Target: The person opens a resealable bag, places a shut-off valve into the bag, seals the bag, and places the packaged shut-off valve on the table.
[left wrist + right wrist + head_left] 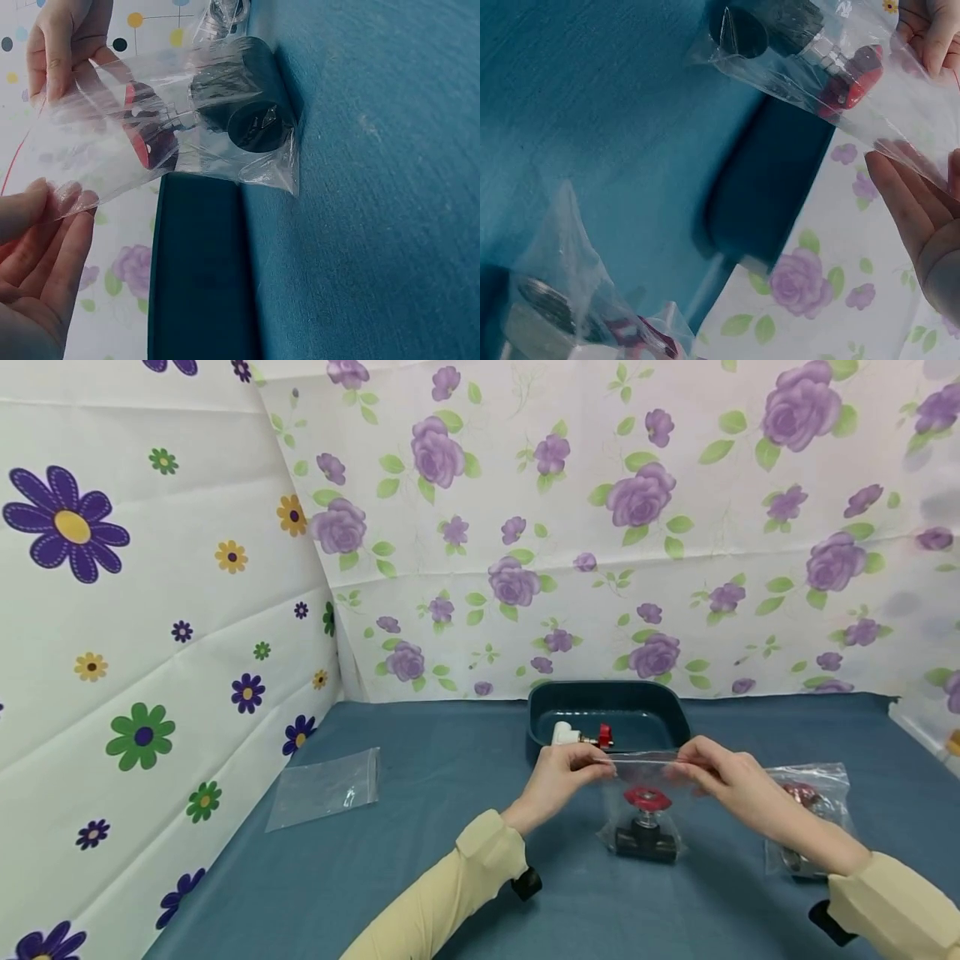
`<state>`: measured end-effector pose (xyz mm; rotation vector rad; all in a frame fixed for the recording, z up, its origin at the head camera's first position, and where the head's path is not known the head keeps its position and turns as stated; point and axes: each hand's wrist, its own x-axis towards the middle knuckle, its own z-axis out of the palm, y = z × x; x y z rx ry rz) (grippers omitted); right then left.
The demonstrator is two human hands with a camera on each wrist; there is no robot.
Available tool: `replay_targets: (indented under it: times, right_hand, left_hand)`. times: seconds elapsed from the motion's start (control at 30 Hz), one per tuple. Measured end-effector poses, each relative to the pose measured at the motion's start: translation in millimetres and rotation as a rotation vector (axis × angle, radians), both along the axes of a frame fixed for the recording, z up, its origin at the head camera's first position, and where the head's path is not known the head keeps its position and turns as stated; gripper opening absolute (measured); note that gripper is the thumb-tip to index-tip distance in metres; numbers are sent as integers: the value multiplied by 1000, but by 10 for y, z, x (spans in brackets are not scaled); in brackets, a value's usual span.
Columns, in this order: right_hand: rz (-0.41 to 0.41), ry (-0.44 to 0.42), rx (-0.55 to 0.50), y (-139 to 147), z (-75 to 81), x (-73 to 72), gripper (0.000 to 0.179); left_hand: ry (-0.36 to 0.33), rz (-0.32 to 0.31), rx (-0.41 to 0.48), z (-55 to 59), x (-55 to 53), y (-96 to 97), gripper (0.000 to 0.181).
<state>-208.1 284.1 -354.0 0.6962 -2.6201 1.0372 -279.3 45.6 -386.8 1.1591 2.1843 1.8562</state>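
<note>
Where blue cloth (442, 752) fills the lower frame, these items stand from left to right. One flat clear bag (324, 789), left of centre, on the cloth. One left hand (553, 777), lower centre, thumb and fingers pinching the top edge of an upright clear bag (611, 814). One dark tub (645, 720), right of centre, holding a white valve (566, 734) with red handle. One black valve (647, 842), inside the upright clear bag, red wheel (647, 798) uppermost. One right hand (722, 771), fingers curled, pinching the same edge. One second clear bag (834, 789), lower right, partly hidden by the right forearm (813, 835), red and metal parts inside.
</note>
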Motion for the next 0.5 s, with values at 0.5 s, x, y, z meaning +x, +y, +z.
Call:
replay_targets:
  times: [0.5]
  right_hand:
    - [256,-205,-382,71,-133,-80,11]
  left_hand:
    - [-16,32,-74,27,-18,-73,16]
